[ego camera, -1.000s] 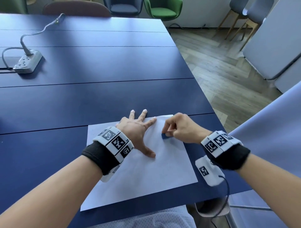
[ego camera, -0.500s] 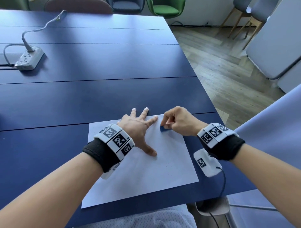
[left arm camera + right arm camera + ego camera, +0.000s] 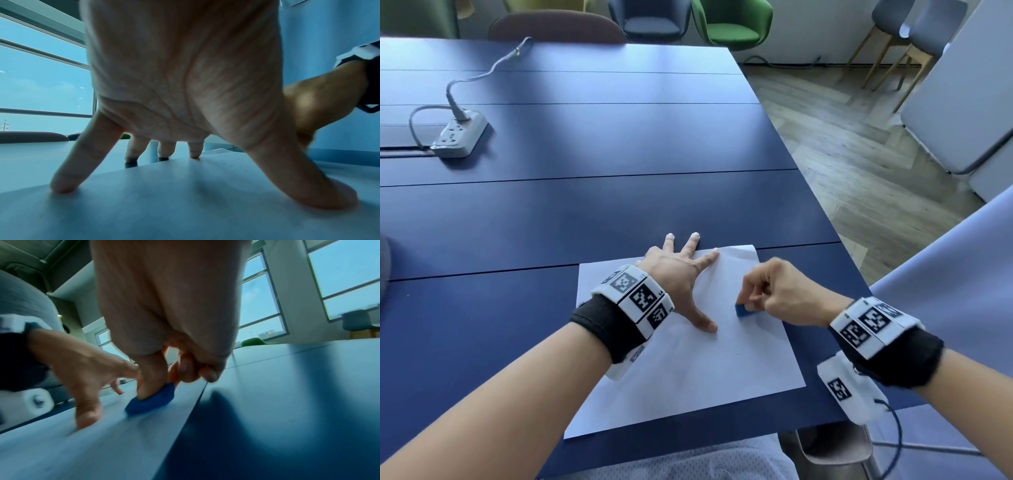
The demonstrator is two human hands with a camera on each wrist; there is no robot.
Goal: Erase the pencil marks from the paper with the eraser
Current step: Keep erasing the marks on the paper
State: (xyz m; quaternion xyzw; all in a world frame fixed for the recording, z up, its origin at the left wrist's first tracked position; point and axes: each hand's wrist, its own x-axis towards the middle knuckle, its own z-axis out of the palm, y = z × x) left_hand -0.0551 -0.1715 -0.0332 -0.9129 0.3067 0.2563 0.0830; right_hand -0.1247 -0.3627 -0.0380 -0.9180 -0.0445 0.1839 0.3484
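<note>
A white sheet of paper (image 3: 688, 373) lies on the dark blue table (image 3: 585, 212) near its front edge. My left hand (image 3: 681, 274) rests spread on the paper's upper left part, with straight fingers pressing it flat; the two far fingertips reach past the paper onto the table. My right hand (image 3: 774, 294) pinches a small blue eraser (image 3: 742, 311) against the paper's right side. In the right wrist view the eraser (image 3: 152, 400) sits under my thumb, touching the sheet (image 3: 82, 451). I cannot make out pencil marks on the paper.
A white power strip (image 3: 460, 135) with its cable lies at the table's far left. Green, grey and brown chairs (image 3: 732, 24) stand beyond the far edge. The table's right edge (image 3: 825, 212) drops to a wooden floor, with grey chairs to the right.
My right hand has slid the eraser back toward me and to the right across the paper. The left hand has stayed spread in the same spot.
</note>
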